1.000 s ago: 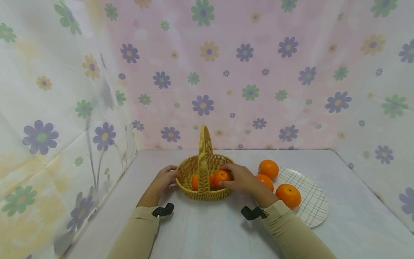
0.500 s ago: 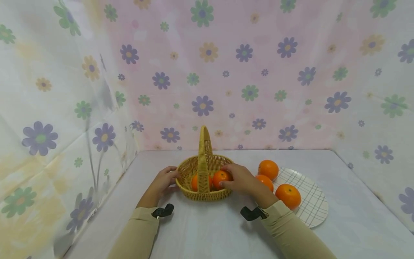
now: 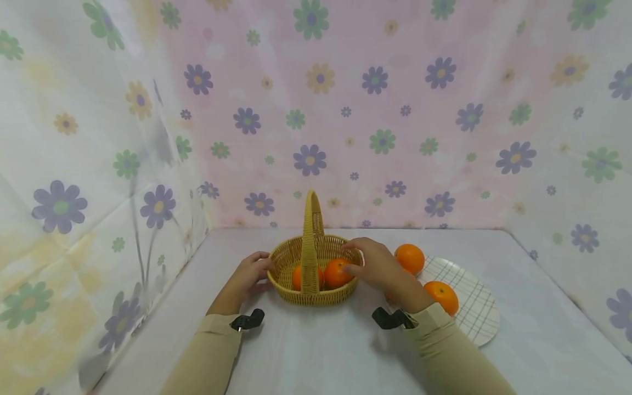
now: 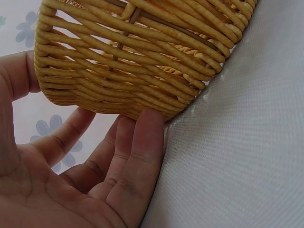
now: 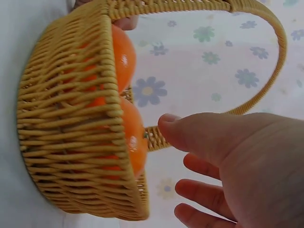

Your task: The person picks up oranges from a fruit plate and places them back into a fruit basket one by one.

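A yellow woven basket (image 3: 286,293) with a tall arched handle stands on the table. My left hand (image 3: 247,277) holds its left side; in the left wrist view the fingertips (image 4: 149,126) press the outer wall and the thumb lies at the rim. Two oranges are in the basket: one (image 3: 338,273) on the right, another (image 3: 298,278) partly behind the handle. Over the right rim is my right hand (image 3: 377,266), its fingers spread. In the right wrist view, the thumb (image 5: 178,130) is apart from the nearer orange (image 5: 135,137), with nothing in its grasp.
Right of the basket lies a white plate (image 3: 476,299) with a dark grid pattern. By it are an orange (image 3: 410,258) at the back and an orange (image 3: 441,297) nearer, with another mostly hidden behind my right hand. A flowered cloth (image 3: 316,126) hangs behind the table.
My right hand has let go of the right-hand orange in the basket and moved slightly up and right, its fingers opening. The left hand stays at the basket.
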The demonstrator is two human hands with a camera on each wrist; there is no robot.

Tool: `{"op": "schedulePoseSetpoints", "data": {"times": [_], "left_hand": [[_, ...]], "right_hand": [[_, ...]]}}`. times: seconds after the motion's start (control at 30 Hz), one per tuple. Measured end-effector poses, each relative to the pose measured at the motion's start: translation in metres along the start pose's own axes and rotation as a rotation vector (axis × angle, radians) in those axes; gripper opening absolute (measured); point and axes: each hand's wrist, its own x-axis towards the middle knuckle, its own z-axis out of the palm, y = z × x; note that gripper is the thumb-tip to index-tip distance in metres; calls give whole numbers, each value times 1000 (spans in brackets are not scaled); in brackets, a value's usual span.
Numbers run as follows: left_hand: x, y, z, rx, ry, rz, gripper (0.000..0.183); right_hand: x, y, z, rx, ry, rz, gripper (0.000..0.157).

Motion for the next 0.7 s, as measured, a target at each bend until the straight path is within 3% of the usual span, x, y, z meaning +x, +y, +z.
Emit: {"op": "schedulePoseSetpoints", "data": {"times": [0.13,0.7], "left_hand": [[1,-1,1,2,0,8,46],[3,-1,0,19,10,-17,46]], "right_hand": [[-2,4,-10,1,20,2,54],[-5,25,-40,-25,54,144,53]]}}
